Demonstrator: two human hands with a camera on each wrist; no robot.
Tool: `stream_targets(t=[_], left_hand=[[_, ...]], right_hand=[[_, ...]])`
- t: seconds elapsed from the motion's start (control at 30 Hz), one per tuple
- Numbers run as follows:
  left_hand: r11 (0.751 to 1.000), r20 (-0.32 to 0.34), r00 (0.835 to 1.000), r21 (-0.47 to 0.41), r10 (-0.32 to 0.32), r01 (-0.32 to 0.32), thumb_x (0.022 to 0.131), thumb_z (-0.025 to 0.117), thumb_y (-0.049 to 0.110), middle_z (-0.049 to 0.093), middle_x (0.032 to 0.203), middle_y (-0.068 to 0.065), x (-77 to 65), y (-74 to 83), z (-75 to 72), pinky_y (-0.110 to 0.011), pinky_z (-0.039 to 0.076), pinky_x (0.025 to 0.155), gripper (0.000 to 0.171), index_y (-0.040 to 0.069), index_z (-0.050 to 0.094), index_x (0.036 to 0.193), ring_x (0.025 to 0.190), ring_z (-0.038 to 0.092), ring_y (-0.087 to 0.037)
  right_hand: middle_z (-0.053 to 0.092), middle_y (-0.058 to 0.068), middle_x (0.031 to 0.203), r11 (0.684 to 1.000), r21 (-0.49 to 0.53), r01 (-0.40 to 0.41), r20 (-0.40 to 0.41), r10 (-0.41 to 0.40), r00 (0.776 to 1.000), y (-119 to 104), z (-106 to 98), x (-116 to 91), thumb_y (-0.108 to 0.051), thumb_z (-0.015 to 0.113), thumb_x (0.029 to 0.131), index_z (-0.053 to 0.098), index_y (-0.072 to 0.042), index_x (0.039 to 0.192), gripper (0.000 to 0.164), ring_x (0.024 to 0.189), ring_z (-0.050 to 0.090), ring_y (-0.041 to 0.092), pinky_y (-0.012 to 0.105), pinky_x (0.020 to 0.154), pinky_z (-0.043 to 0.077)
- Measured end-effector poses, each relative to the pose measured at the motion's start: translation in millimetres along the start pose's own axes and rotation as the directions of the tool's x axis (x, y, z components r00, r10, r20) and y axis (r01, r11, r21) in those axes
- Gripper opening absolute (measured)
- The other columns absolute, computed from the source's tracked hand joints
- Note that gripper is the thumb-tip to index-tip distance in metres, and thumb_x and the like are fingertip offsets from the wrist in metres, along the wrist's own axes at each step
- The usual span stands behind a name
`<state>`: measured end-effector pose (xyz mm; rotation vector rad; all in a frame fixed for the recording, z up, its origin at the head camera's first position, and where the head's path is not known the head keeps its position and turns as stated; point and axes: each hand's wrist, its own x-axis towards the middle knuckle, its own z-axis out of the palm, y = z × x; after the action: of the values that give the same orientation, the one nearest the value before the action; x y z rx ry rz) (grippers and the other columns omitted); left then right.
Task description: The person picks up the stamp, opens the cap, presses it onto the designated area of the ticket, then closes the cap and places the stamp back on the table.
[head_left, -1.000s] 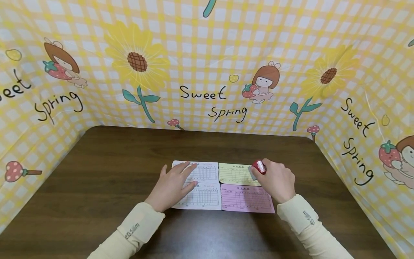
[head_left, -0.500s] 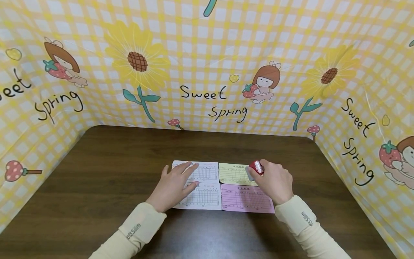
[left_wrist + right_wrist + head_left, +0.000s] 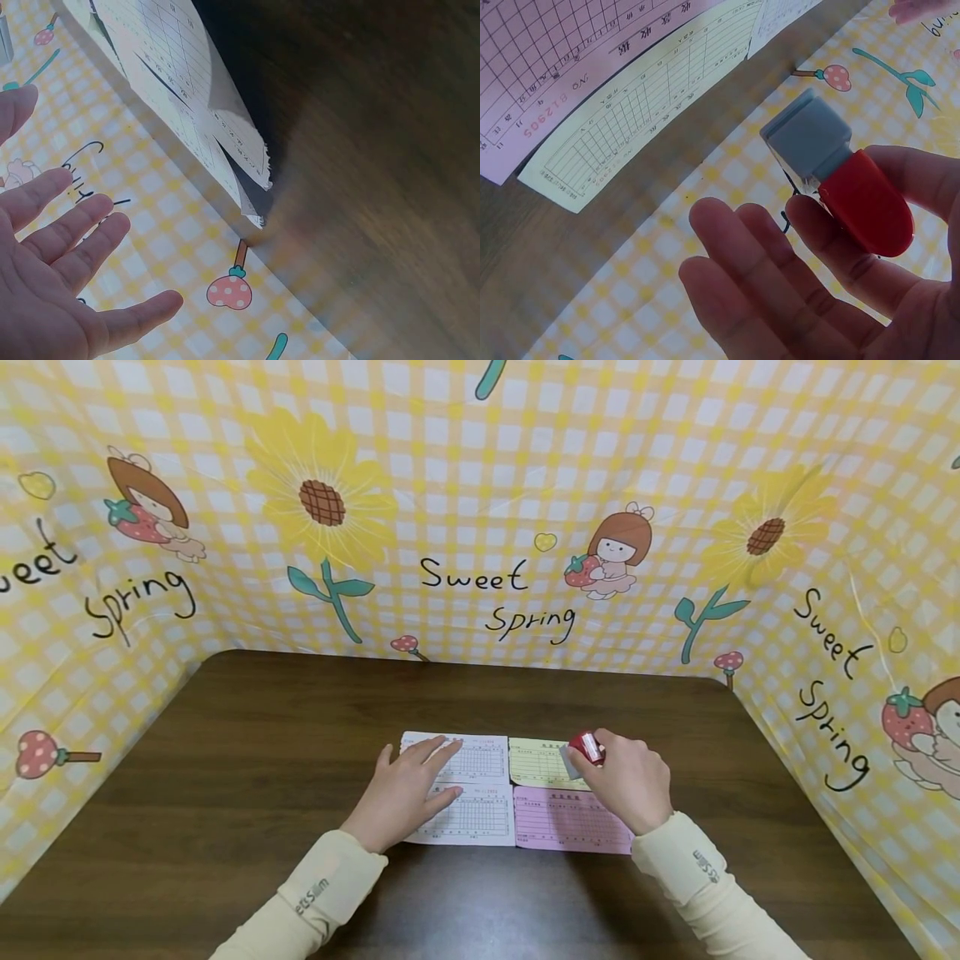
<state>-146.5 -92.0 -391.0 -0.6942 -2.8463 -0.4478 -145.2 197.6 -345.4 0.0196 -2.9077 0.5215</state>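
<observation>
Four-square on the table lie printed receipt slips: a far white slip [image 3: 480, 762], a near white slip [image 3: 480, 820], a yellow slip [image 3: 536, 764] and a pink slip [image 3: 562, 825]. My left hand [image 3: 402, 795] spreads its fingers over the left side of both white ones, covering part of them. My right hand [image 3: 633, 781] holds a stamp [image 3: 587, 748] over the right part of the yellow slip. In the right wrist view the stamp's red rounded handle [image 3: 866, 202] sits between thumb and index finger, its grey square block [image 3: 806, 135] pointing away; the other fingers extend loosely.
The dark wood table [image 3: 300, 710] ends at a yellow-and-white checked cloth [image 3: 465, 485] that rises at the back and both sides. The left wrist view shows the torn, slightly lifted edges of the white slips.
My right hand has shifted a little to the left with the stamp, further over the yellow slip. My left hand stays almost in place over the white slips.
</observation>
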Motion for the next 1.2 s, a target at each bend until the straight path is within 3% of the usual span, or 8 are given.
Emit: stream_targets(t=[0.43, 0.83, 1.2], left_hand=[[1.000, -0.021, 1.000, -0.004, 0.015, -0.015, 0.091, 0.077, 0.035, 0.057, 0.144, -0.018, 1.6, 1.4, 3.2, -0.073, 0.033, 0.105, 0.063, 0.009, 0.056, 0.145, 0.133, 0.053, -0.032], [0.999, 0.008, 1.000, -0.033, 0.003, -0.002, 0.091, 0.077, 0.034, 0.055, 0.145, -0.017, 3.6, 5.7, 4.9, -0.073, 0.030, 0.107, 0.064, 0.009, 0.055, 0.146, 0.134, 0.052, -0.033], [0.999, -0.003, 1.000, -0.043, 0.016, -0.016, 0.091, 0.077, 0.035, 0.055, 0.146, -0.017, 4.2, 7.0, 5.9, -0.074, 0.028, 0.107, 0.065, 0.010, 0.054, 0.147, 0.135, 0.051, -0.032]], right_hand=[[0.071, 0.008, 0.080, 0.999, 0.043, 0.018, -0.015, -0.017, 1.000, -3.4, 3.4, -1.3, -0.040, 0.073, 0.092, 0.073, -0.004, 0.101, 0.037, 0.059, 0.058, 0.020, 0.033, 0.049, 0.045], [0.071, 0.007, 0.078, 0.997, 0.063, 0.036, -0.029, -0.034, 0.999, -8.3, 3.7, -5.9, -0.041, 0.074, 0.092, 0.073, -0.005, 0.101, 0.036, 0.058, 0.058, 0.019, 0.032, 0.049, 0.044], [0.066, 0.001, 0.071, 0.995, 0.097, 0.038, -0.032, -0.035, 0.999, -13.9, 2.7, -9.6, -0.044, 0.074, 0.091, 0.073, -0.012, 0.095, 0.032, 0.058, 0.057, 0.018, 0.033, 0.049, 0.041]])
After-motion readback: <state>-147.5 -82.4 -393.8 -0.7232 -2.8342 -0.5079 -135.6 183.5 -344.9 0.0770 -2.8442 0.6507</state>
